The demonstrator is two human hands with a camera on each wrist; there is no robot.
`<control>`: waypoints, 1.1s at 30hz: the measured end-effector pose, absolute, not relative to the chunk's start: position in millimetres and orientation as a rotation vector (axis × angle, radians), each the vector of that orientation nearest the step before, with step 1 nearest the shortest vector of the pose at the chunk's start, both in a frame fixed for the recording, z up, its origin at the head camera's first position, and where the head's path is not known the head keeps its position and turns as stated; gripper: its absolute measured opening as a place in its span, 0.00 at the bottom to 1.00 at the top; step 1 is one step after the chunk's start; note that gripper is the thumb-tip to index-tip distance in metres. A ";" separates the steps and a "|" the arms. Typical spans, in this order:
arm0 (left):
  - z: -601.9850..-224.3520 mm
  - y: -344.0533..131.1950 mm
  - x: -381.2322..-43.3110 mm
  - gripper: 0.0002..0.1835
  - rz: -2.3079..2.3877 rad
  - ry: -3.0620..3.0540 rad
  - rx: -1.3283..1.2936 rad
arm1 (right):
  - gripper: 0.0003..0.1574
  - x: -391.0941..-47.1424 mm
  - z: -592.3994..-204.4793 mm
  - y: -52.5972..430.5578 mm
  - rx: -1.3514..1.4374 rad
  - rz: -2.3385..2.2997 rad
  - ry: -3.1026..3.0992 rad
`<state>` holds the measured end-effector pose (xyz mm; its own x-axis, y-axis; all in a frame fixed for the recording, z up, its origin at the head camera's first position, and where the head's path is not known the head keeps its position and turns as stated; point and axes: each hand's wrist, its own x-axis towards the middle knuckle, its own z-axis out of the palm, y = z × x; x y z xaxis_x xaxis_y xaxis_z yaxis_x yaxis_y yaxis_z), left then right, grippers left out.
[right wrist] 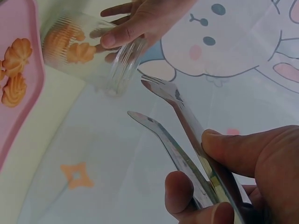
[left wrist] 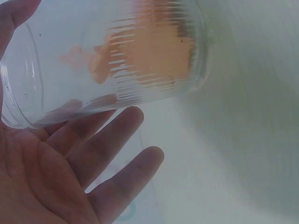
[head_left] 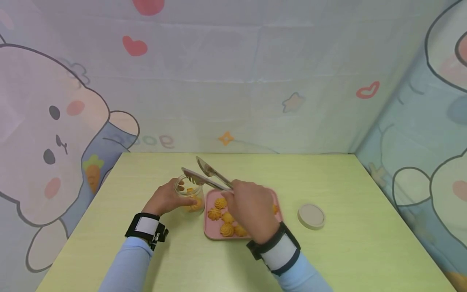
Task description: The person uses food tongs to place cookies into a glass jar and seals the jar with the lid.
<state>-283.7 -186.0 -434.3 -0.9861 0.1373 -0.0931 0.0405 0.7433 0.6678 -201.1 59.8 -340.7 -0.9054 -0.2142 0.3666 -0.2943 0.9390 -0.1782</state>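
Low in the head view, two pale blue sleeves with black-and-white wrist straps come up from the bottom edge. Just above them, at centre, the right hand (head_left: 251, 211) grips the handle end of a pair of metal tongs (head_left: 206, 175); in the right wrist view thumb and fingers are curled round both arms of the tongs (right wrist: 187, 140), but loosely enough that the two serrated tips stand apart with nothing between them. The tips point toward the upper left, over the mouth of the jar.

Partly under that hand lies a pink tray (head_left: 209, 232) carrying several piped, swirl-topped orange cookies (head_left: 220, 202), close enough that the tongs need only a short swing to the jar.

Left of centre, the left hand (head_left: 166, 199) holds a clear ribbed glass jar (head_left: 189, 194) standing on the table against the tray's left edge. Thumb and fingers are wrapped round its wall, probably to keep it from sliding or tipping. In the left wrist view the lower fingers (left wrist: 117, 135) lie fairly straight along the glass (left wrist: 117, 60). A few orange cookies already sit inside at the bottom, blurred by the ribbing.

To the right of the tray, apart from it, a round beige lid (head_left: 311, 216) lies flat on the yellow-green table (head_left: 346, 259). Beyond it hangs a cartoon rabbit backdrop (head_left: 47, 134).
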 end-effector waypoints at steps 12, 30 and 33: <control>-436.3 -186.2 -284.6 0.48 1.082 2.808 0.153 | 0.21 -201.0 -343.1 73.6 0.313 0.371 -2.737; -437.2 -186.8 -284.9 0.49 1.100 2.806 0.156 | 0.23 -203.4 -351.8 89.1 0.275 0.367 -2.696; -438.4 -186.8 -285.5 0.50 1.103 2.803 0.150 | 0.24 -203.5 -354.1 91.6 0.265 0.361 -2.699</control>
<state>-285.5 -186.8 -438.4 -0.9872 0.1378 -0.0803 0.0461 0.7288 0.6832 -203.5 91.6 -354.1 -0.9010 -0.1315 0.4135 -0.2355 0.9486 -0.2115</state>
